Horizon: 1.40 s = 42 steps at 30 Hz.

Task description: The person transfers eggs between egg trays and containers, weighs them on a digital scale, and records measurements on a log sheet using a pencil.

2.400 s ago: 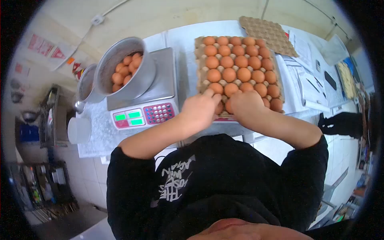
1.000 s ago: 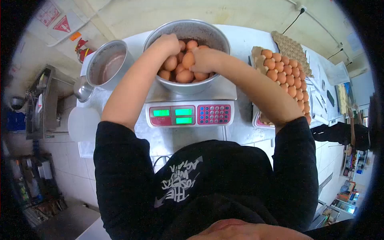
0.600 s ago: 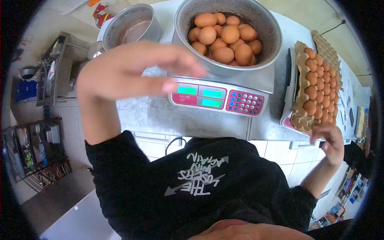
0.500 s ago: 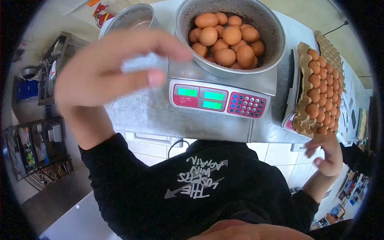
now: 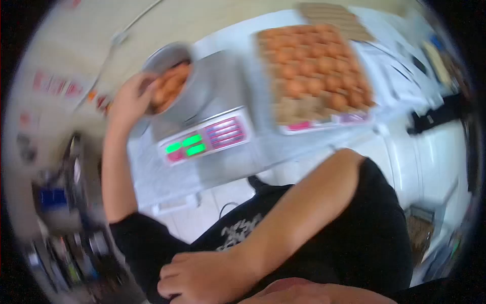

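Note:
My left hand reaches over the left rim of a round metal pot. Its fingers curl at the edge of the brown eggs inside; blur hides whether they grip the rim or an egg. The pot stands on a scale with lit green displays. Across my body, my right hand has its fingers curled against the black left sleeve, apparently gripping the cloth.
To the right, a carton tray of eggs rests on a second scale; its near left corner shows bare carton. Another carton tray lies behind. A wall shelf stands at lower left.
My left hand has gone from the air beside the scale to the pot's rim. My right hand has left the egg tray's side and crossed to the left sleeve. The view has swung right.

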Tool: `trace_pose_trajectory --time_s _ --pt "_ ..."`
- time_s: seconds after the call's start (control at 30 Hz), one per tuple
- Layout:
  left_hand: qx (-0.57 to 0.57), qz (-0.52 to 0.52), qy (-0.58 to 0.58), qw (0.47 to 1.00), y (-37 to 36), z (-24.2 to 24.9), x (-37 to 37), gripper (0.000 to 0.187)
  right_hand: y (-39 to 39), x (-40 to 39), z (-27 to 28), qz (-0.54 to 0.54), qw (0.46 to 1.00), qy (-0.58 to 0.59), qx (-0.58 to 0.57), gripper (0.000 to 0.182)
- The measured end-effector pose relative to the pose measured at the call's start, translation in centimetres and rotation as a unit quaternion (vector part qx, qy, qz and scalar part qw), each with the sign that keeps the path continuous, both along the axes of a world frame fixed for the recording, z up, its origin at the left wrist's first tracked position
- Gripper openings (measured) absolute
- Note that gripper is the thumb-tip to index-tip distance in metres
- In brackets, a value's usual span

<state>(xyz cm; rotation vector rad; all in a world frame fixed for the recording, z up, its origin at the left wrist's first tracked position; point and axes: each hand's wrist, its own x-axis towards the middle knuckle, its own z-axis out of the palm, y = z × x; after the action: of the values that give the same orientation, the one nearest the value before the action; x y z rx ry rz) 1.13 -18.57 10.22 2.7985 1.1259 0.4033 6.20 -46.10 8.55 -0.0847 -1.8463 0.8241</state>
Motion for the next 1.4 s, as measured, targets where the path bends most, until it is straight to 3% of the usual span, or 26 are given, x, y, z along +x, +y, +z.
trace_pose_trajectory --time_s 0.1,0.17,0.27,0.33,0.43,0.5,0.53,0.57,0.63,0.73,0.77,0.83,0.9,1.03,1.1,1.13,1.2,1.33,1.4 --pt "0.043 -0.039 0.002 0.998 -2.5 0.3 7.4 0.019 -3.0 3.1 -0.5 0.037 0.993 -0.102 0.04 0.027" --pt "0.098 -0.04 0.025 0.994 -6.0 1.0 13.2 0.019 -5.1 7.3 -0.4 0.052 0.992 -0.109 0.044 0.025" --pt "0.173 -0.132 -0.014 0.976 -10.6 0.2 21.6 0.016 -8.9 13.5 -0.2 0.058 0.991 -0.116 0.041 0.023" --pt "0.323 -0.364 0.035 0.873 -12.7 -0.5 27.0 0.012 -11.2 16.9 0.0 0.056 0.99 -0.129 0.023 0.021" --pt "0.347 -0.365 0.055 0.862 -12.7 -1.2 36.8 0.011 -13.6 22.6 0.1 0.066 0.989 -0.132 -0.027 0.019" --pt "0.3 -0.3 -0.228 0.876 -15.0 -0.9 44.3 0.012 -14.8 26.7 0.0 0.075 0.987 -0.129 -0.064 0.018" --pt "0.179 -0.291 -0.372 0.863 -16.8 -0.8 47.7 0.01 -15.1 28.6 0.0 0.08 0.985 -0.128 -0.082 0.017" --pt "0.056 -0.275 -0.504 0.817 -18.9 -0.9 50.7 0.009 -15.4 30.5 -0.1 0.084 0.983 -0.125 -0.1 0.016" --pt "-0.145 -0.3 -0.621 0.71 -22.4 -2.7 56.2 0.007 -15.3 35.0 -1.1 0.082 0.981 -0.098 -0.145 0.015" --pt "-0.268 -0.328 -0.478 0.77 -25.8 -10.3 62.3 0.009 -14.4 42.9 -4.6 0.067 0.969 0.017 -0.239 0.016" --pt "-0.233 -0.321 -0.376 0.837 -26.9 -12.6 63.3 0.01 -14.4 45.7 -6.1 -0.019 0.962 0.023 -0.271 0.014" --pt "-0.237 -0.325 -0.251 0.881 -27.7 -19.3 65.8 0.021 -15.5 51.5 -8.5 -0.226 0.925 -0.017 -0.304 0.01" --pt "-0.166 -0.326 -0.191 0.911 -28.5 -24.4 67.7 0.029 -17.4 56.6 -10.8 -0.426 0.836 -0.062 -0.341 0.011" --pt "-0.213 -0.247 -0.135 0.936 -31.5 -26.4 70.6 0.038 -21.8 65.1 -16.0 -0.614 0.639 -0.051 -0.461 0.008" --pt "-0.142 -0.309 -0.007 0.94 -32.0 -25.7 71.8 0.051 -22.6 69.1 -17.0 -0.697 0.546 -0.106 -0.452 0.011" --pt "-0.149 -0.305 -0.003 0.941 -32.1 -26.3 72.2 0.051 -22.5 71.0 -17.6 -0.692 0.547 -0.107 -0.459 0.011" --pt "-0.125 -0.29 -0.029 0.949 -31.8 -27.6 72.9 0.056 -21.6 75.7 -19.0 -0.75 0.484 -0.127 -0.433 0.014" --pt "-0.086 -0.285 -0.117 0.947 -31.1 -28.8 72.7 0.047 -16.1 86.9 -23.5 -0.734 0.523 -0.224 -0.371 0.015" --pt "-0.086 -0.3 -0.132 0.941 -31.2 -28.4 72.7 0.044 -12.2 90.7 -26.1 -0.737 0.56 -0.273 -0.264 0.017"
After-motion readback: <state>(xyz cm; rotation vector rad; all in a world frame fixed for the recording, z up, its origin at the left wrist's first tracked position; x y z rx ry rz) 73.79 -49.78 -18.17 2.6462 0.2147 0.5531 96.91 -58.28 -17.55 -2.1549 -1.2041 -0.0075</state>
